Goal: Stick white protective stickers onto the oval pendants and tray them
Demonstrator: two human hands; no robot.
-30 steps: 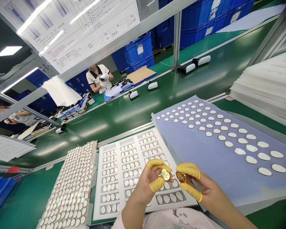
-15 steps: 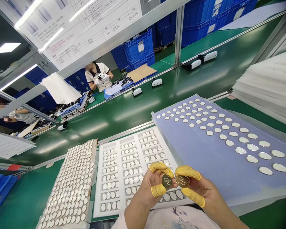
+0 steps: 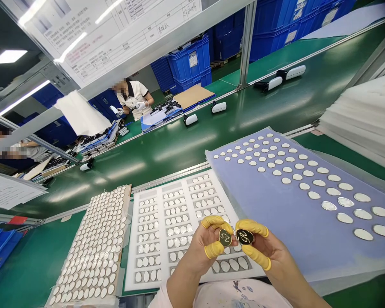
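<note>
My left hand (image 3: 202, 247) pinches a small oval gold badge (image 3: 225, 237) between fingers wearing yellow finger cots. My right hand (image 3: 265, 248) holds a second oval gold badge (image 3: 244, 236) the same way, its polished face showing a dark reflection and a raised script mark. The two badges sit side by side, nearly touching. Beneath my hands lies a white foam tray (image 3: 176, 226) with rows of oval pieces in its recesses, its lower right part hidden by my hands. A lavender sheet (image 3: 276, 214) carrying rows of pale oval pieces lies to the right.
A backed sheet packed with white oval pieces (image 3: 93, 252) lies left of the tray on the green conveyor belt (image 3: 154, 158). White foam sheets (image 3: 362, 115) are stacked at the right. Beyond a metal frame, a co-worker (image 3: 133, 96) in white gloves works among blue crates (image 3: 189, 60).
Both badges have tilted, their faces going from bright gold to dark reflection. My hands have drawn slightly closer, and the view has shifted a little.
</note>
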